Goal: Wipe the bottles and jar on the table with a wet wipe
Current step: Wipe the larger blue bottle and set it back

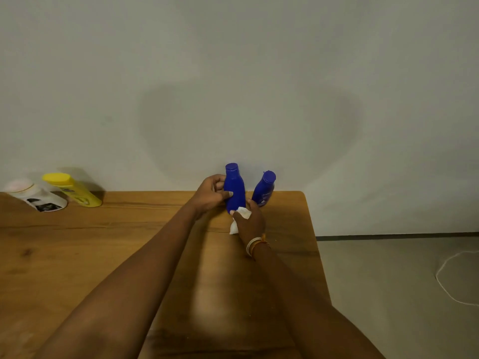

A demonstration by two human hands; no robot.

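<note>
A tall blue bottle [234,186] stands upright near the far edge of the wooden table [103,255]. My left hand [210,195] grips its body from the left, thumb across the front. My right hand [251,221] holds a white wet wipe [239,220] bunched against the bottle's lower front. A smaller blue bottle [265,189] stands just right of it, leaning slightly, untouched. At the far left stand a yellow bottle [74,189] and a white jar-like container [39,196] with a pale lid.
A plain wall rises right behind the table's far edge. The table's right edge runs close to the small blue bottle. Beyond it lies grey floor with a thin white cord [448,281].
</note>
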